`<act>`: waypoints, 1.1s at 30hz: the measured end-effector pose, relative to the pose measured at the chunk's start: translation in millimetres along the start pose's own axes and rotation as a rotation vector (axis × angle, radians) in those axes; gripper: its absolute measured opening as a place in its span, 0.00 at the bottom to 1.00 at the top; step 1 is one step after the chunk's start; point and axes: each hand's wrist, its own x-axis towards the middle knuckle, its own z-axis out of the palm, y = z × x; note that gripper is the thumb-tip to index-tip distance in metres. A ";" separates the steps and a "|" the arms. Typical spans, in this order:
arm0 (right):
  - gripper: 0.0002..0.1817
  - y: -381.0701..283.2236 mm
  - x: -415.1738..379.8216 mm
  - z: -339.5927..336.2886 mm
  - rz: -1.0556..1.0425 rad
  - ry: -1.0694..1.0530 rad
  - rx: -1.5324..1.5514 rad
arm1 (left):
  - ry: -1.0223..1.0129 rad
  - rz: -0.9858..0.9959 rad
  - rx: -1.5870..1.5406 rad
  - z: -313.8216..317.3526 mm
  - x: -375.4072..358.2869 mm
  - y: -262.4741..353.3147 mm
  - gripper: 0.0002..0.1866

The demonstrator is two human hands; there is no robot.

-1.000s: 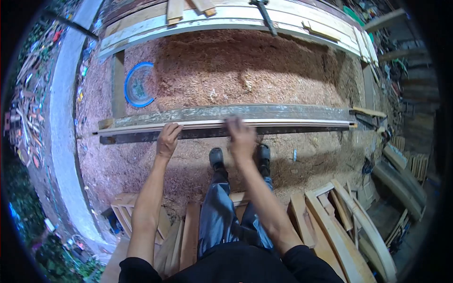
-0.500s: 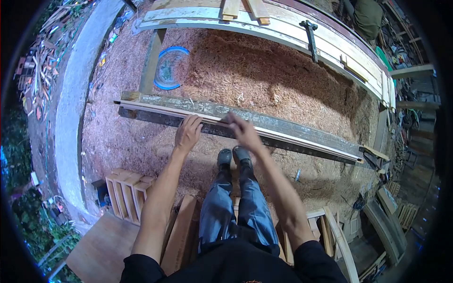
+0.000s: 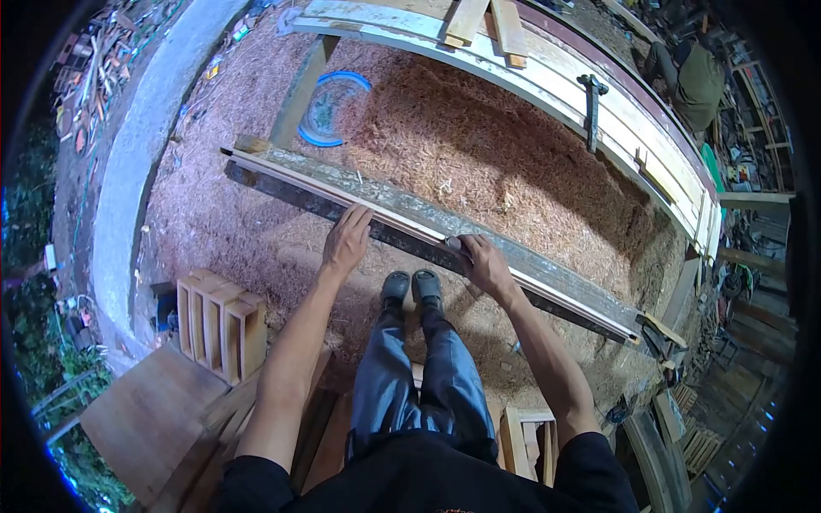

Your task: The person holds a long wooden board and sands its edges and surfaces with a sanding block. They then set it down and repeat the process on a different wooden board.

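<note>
A long, narrow light wooden strip (image 3: 406, 224) lies along a weathered beam (image 3: 410, 201) in front of me. My left hand (image 3: 345, 241) grips the strip left of its middle, fingertips over the top. Farther right, my right hand (image 3: 489, 263) is closed around a small grey piece (image 3: 453, 243) that looks like sandpaper, pressed against the strip. Its fingers partly hide that piece.
Beyond the beam stands a bench with pale boards (image 3: 393, 38) and a clamp (image 3: 592, 111). A blue-rimmed round item (image 3: 344, 76) lies on the shavings. Wooden frames (image 3: 222, 321) stand at lower left. Another person (image 3: 699, 85) is at upper right.
My right hand, blurred before, has come down and to the right along the strip. The left hand stays on the strip. The whole view has turned slightly.
</note>
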 end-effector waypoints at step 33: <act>0.12 -168.0 257.1 162.2 -0.096 -0.071 -0.114 | -0.208 -0.123 0.380 -131.0 1.7 -234.0 0.36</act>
